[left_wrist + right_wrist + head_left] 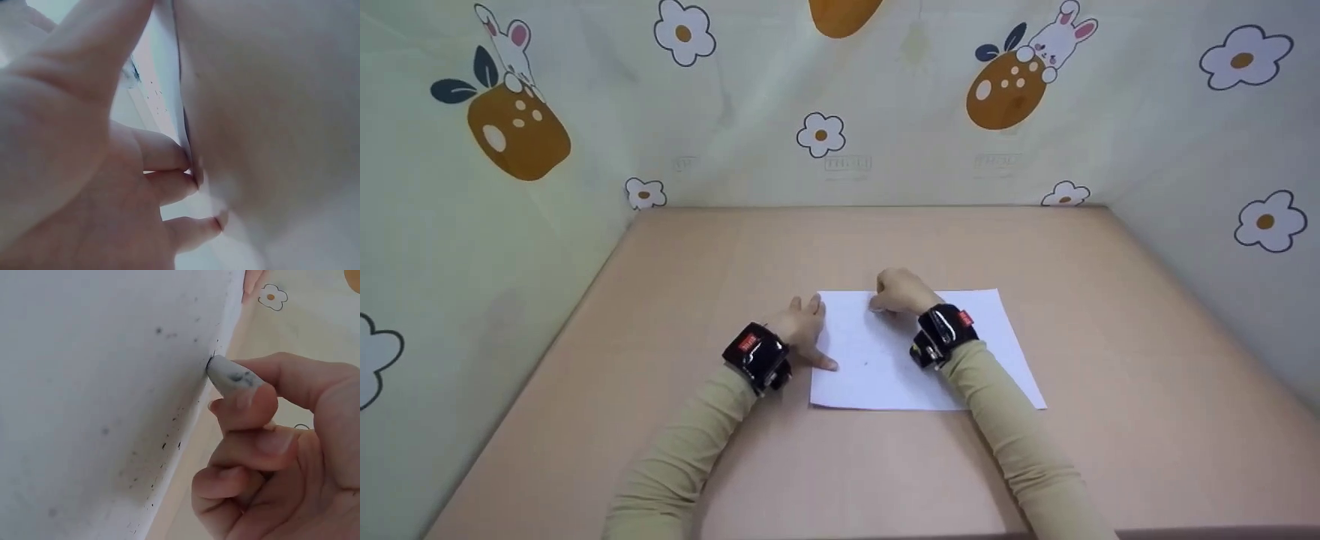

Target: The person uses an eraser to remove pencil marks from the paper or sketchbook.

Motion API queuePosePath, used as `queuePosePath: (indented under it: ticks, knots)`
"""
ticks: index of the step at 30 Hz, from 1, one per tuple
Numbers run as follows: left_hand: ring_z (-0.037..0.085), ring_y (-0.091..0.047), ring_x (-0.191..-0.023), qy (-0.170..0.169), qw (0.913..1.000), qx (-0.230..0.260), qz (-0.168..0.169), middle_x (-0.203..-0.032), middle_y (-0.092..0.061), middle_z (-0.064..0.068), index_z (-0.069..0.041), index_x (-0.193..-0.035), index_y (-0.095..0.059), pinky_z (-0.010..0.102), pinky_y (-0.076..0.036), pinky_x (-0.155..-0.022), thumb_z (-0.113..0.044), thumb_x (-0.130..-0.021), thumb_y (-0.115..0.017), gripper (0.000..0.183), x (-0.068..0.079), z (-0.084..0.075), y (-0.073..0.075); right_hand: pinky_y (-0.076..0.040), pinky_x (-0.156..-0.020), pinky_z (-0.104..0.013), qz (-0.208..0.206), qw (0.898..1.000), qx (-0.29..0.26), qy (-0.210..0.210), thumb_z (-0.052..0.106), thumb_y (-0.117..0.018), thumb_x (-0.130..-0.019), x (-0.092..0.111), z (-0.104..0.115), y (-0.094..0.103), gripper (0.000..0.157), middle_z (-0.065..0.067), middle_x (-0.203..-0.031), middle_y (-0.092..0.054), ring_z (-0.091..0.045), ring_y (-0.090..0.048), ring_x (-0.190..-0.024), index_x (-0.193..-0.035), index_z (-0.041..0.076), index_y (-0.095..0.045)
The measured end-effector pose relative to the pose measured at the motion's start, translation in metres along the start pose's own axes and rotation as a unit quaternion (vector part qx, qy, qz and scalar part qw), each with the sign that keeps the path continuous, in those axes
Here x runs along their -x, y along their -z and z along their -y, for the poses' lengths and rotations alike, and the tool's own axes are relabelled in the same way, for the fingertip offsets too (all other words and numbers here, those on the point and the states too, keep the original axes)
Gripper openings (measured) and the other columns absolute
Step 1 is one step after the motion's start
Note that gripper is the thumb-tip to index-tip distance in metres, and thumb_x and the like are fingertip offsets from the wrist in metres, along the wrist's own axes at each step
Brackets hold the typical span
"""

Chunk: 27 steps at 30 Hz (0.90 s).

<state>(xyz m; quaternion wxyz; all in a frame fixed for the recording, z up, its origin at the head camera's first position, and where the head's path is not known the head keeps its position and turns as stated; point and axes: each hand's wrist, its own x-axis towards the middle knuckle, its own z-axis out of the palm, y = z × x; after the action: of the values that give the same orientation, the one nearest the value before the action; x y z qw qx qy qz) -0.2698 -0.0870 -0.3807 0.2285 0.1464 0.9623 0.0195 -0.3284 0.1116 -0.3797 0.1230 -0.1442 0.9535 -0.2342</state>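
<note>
A white sheet of paper (877, 386) lies on the table. My right hand (905, 291) is over its far edge, left of the middle. In the right wrist view that hand pinches a white eraser (235, 377) smudged with grey, the other fingers curled in. The eraser's tip touches the paper near its edge, and dark eraser crumbs (164, 446) are scattered beside it. My left hand (801, 328) rests at the paper's left edge, fingers spread, thumb lying on the sheet. In the left wrist view its fingertips (188, 183) are along the paper's edge.
The wooden table (720, 247) reaches back to a hanging cloth (750, 97) printed with flowers, rabbits and orange fruit, which also covers both sides. Black wrist cameras are strapped on over the beige sleeves (1027, 450).
</note>
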Motion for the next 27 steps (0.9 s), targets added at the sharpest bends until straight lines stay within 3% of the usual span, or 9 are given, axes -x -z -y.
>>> queuePosePath:
  ticks: [5,8,13,15,19,23,27]
  knots:
    - [0.039,-0.002,-0.148,-0.007,1.0000,-0.003,-0.005,-0.161,0.001,0.013,-0.002,-0.152,-0.007,0.064,-0.016,-0.115,-0.059,-0.073,-0.071,0.116,0.001,0.000,0.001,-0.036,-0.048,-0.021,-0.030,0.997,0.045,-0.062,0.008,-0.064,-0.073,0.006,-0.010,0.011,0.019,0.003,-0.051,-0.050,-0.012,-0.045,-0.049,-0.058,0.011,-0.052]
    - [0.039,-0.003,-0.148,-0.006,0.9999,-0.011,-0.003,-0.161,0.001,0.013,-0.001,-0.152,-0.007,0.065,-0.018,-0.114,-0.060,-0.073,-0.070,0.116,0.001,0.000,0.000,-0.034,-0.045,-0.021,-0.037,0.995,0.070,-0.068,0.007,-0.060,-0.070,0.008,-0.014,0.013,0.021,0.003,-0.047,-0.050,-0.012,-0.042,-0.045,-0.052,0.013,-0.050]
    - [0.040,-0.006,-0.147,-0.008,0.9997,-0.022,-0.006,-0.161,-0.002,0.015,0.001,-0.151,-0.009,0.063,-0.019,-0.115,-0.060,-0.074,-0.069,0.115,0.001,0.000,-0.002,-0.037,-0.049,-0.020,-0.034,0.999,0.029,-0.017,0.012,-0.062,-0.075,0.005,-0.012,0.005,0.012,0.004,-0.051,-0.053,-0.011,-0.048,-0.050,-0.064,0.009,-0.058]
    - [0.041,-0.007,-0.147,-0.013,0.9996,-0.024,-0.010,-0.161,-0.004,0.017,0.002,-0.151,-0.010,0.062,-0.019,-0.116,-0.060,-0.075,-0.069,0.115,0.001,0.001,-0.002,-0.039,-0.050,-0.020,-0.034,0.999,0.016,-0.015,0.014,-0.063,-0.077,0.006,-0.013,0.004,0.010,0.004,-0.054,-0.053,-0.012,-0.050,-0.052,-0.070,0.007,-0.059]
    - [0.040,-0.004,-0.147,-0.013,0.9998,-0.014,-0.005,-0.161,-0.002,0.015,0.001,-0.151,-0.009,0.060,-0.016,-0.117,-0.059,-0.075,-0.070,0.115,0.000,0.001,-0.001,-0.039,-0.050,-0.021,-0.041,0.998,0.039,-0.026,0.014,-0.063,-0.077,0.011,-0.022,0.009,0.010,0.002,-0.057,-0.053,-0.012,-0.049,-0.052,-0.075,0.004,-0.061]
    - [0.040,-0.002,-0.147,-0.011,0.9999,-0.002,0.000,-0.161,0.000,0.014,0.001,-0.151,-0.008,0.058,-0.014,-0.119,-0.058,-0.074,-0.071,0.116,0.000,0.002,-0.001,-0.039,-0.050,-0.020,-0.035,0.999,0.032,-0.003,0.018,-0.064,-0.082,0.022,-0.043,0.024,0.016,0.003,-0.058,-0.055,-0.010,-0.048,-0.051,-0.081,0.002,-0.063]
    - [0.040,-0.002,-0.148,-0.008,1.0000,0.004,0.000,-0.161,0.000,0.015,0.001,-0.151,-0.008,0.058,-0.013,-0.119,-0.058,-0.074,-0.071,0.116,0.000,0.002,0.000,-0.038,-0.054,-0.020,-0.033,0.999,0.019,0.003,0.023,-0.064,-0.087,0.039,-0.079,0.048,0.022,0.003,-0.057,-0.056,-0.010,-0.049,-0.052,-0.088,0.001,-0.062]
